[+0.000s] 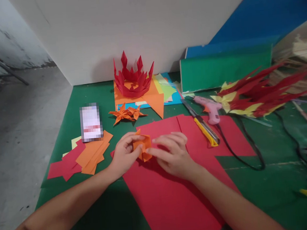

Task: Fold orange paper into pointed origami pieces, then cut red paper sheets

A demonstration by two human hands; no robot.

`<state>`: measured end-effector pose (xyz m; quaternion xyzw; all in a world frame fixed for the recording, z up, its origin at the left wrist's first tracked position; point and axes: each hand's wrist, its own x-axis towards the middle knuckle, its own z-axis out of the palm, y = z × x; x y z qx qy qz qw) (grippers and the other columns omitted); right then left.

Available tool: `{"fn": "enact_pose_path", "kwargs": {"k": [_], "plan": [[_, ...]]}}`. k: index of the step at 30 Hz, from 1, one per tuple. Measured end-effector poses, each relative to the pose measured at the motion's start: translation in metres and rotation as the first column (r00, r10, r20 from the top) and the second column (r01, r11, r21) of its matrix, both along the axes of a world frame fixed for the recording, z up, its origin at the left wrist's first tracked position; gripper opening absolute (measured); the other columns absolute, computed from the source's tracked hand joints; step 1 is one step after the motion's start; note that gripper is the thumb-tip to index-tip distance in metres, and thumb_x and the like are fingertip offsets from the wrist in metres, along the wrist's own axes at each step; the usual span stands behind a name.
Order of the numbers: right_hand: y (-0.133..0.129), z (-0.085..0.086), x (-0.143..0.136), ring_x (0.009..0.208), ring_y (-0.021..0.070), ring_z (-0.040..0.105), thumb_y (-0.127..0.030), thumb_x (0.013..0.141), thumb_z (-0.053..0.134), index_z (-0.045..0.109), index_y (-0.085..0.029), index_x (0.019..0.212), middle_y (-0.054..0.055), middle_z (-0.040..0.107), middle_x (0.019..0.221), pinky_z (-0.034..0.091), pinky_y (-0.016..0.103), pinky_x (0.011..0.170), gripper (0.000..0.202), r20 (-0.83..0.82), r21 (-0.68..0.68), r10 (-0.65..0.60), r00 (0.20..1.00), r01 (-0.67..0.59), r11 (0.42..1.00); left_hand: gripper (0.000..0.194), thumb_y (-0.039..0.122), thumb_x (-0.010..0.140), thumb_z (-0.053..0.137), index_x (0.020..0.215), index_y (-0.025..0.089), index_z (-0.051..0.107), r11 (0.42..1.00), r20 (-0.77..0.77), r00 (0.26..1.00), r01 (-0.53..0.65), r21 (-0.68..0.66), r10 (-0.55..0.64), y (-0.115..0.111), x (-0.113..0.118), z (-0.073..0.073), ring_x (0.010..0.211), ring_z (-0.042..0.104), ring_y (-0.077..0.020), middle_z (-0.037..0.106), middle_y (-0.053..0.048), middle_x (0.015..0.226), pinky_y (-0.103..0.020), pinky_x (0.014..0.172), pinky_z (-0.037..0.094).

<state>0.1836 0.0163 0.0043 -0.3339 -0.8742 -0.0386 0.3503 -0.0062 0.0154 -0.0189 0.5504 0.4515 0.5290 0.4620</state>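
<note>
My left hand (127, 150) pinches a small folded orange paper piece (145, 143) between thumb and fingers. At the piece's right edge, my right hand (171, 150) touches it with the fingertips, its fingers bent and partly apart. Beneath both hands lie red paper sheets (170, 201). Two orange folded paper stars (128, 113) rest just beyond my left hand. Behind them a red folded paper crown (134, 81) stands on orange and coloured sheets.
A phone (91, 122) and orange paper strips (93, 154) lie left. Right of the hands are a yellow cutter (205, 129), a pink glue gun (208, 107) with its black cord, and red-yellow paper shapes (252, 94). A green board (226, 71) stands behind on the green table (70, 99).
</note>
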Motion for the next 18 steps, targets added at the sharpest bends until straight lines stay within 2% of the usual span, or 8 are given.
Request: {"fn": "enact_pose_path", "kwargs": {"k": [2, 3, 5, 7, 9, 11, 15, 18], "plan": [[0.001, 0.001, 0.002, 0.103, 0.0214, 0.053, -0.015, 0.085, 0.053, 0.054, -0.028, 0.113, 0.006, 0.060, 0.109, 0.040, 0.040, 0.091, 0.031, -0.151, -0.220, -0.062, 0.987, 0.027, 0.975, 0.013, 0.022, 0.076, 0.066, 0.088, 0.019, 0.068, 0.999, -0.026, 0.999, -0.031, 0.037, 0.031, 0.000, -0.001, 0.001, 0.097, 0.062, -0.0180, 0.060, -0.007, 0.099, -0.034, 0.087, 0.053], [0.003, 0.001, 0.003, 0.104, 0.0219, 0.054, -0.018, 0.087, 0.050, 0.051, -0.026, 0.116, 0.008, 0.059, 0.111, 0.042, 0.040, 0.089, 0.030, -0.207, -0.335, -0.086, 0.974, 0.012, 0.942, 0.012, 0.022, 0.077, 0.065, 0.088, 0.019, 0.067, 0.998, -0.040, 0.998, -0.042, 0.051, 0.045, 0.000, -0.001, 0.002, 0.097, 0.062, -0.0179, 0.060, -0.007, 0.099, -0.034, 0.086, 0.053], [0.005, 0.002, 0.003, 0.102, 0.0214, 0.056, -0.025, 0.092, 0.046, 0.052, -0.024, 0.112, 0.008, 0.061, 0.106, 0.044, 0.038, 0.087, 0.021, -0.267, -0.515, -0.086, 0.960, -0.067, 0.854, 0.011, 0.020, 0.077, 0.064, 0.088, 0.018, 0.067, 0.995, -0.057, 0.997, -0.055, 0.079, 0.059, -0.001, -0.001, 0.002, 0.096, 0.062, -0.0173, 0.059, -0.007, 0.100, -0.032, 0.084, 0.054], [0.007, 0.002, 0.002, 0.095, 0.0201, 0.058, -0.032, 0.095, 0.044, 0.058, -0.023, 0.100, 0.006, 0.064, 0.097, 0.045, 0.036, 0.085, 0.018, -0.277, -0.628, -0.032, 0.960, -0.156, 0.762, 0.012, 0.019, 0.078, 0.064, 0.089, 0.019, 0.066, 0.992, -0.054, 0.996, -0.060, 0.108, 0.066, -0.003, 0.001, 0.002, 0.095, 0.062, -0.0167, 0.058, -0.007, 0.100, -0.030, 0.080, 0.055], [0.007, 0.002, -0.002, 0.087, 0.0191, 0.058, -0.040, 0.094, 0.045, 0.061, -0.022, 0.087, 0.005, 0.065, 0.088, 0.045, 0.035, 0.081, 0.026, -0.291, -0.687, 0.007, 0.957, -0.214, 0.694, 0.012, 0.018, 0.078, 0.063, 0.090, 0.019, 0.066, 0.991, -0.056, 0.996, -0.056, 0.118, 0.063, -0.005, 0.002, 0.004, 0.095, 0.063, -0.0163, 0.058, -0.007, 0.101, -0.028, 0.076, 0.056], [0.006, 0.002, -0.006, 0.080, 0.0182, 0.057, -0.045, 0.093, 0.046, 0.061, -0.021, 0.081, 0.004, 0.064, 0.082, 0.045, 0.033, 0.077, 0.031, -0.315, -0.717, 0.011, 0.949, -0.245, 0.653, 0.012, 0.016, 0.078, 0.062, 0.089, 0.019, 0.065, 0.994, -0.069, 0.997, -0.032, 0.103, 0.040, -0.007, 0.002, 0.005, 0.095, 0.063, -0.0161, 0.058, -0.007, 0.100, -0.025, 0.072, 0.056], [0.003, 0.002, -0.011, 0.079, 0.0179, 0.057, -0.046, 0.093, 0.045, 0.062, -0.021, 0.082, 0.004, 0.065, 0.081, 0.044, 0.033, 0.076, 0.032, -0.350, -0.741, -0.008, 0.937, -0.272, 0.614, 0.013, 0.015, 0.078, 0.061, 0.089, 0.020, 0.065, 0.998, -0.063, 0.998, 0.020, 0.067, -0.015, -0.009, 0.002, 0.009, 0.093, 0.064, -0.0151, 0.058, -0.006, 0.100, -0.023, 0.070, 0.057], [0.003, 0.001, -0.012, 0.076, 0.0176, 0.055, -0.047, 0.093, 0.045, 0.061, -0.021, 0.075, 0.003, 0.062, 0.075, 0.043, 0.032, 0.073, 0.035, -0.340, -0.753, -0.032, 0.940, -0.251, 0.608, 0.013, 0.018, 0.078, 0.062, 0.091, 0.019, 0.065, 0.999, -0.062, 0.997, 0.040, 0.019, -0.038, -0.010, 0.002, 0.011, 0.094, 0.063, -0.0160, 0.057, -0.007, 0.102, -0.024, 0.071, 0.058]]}}
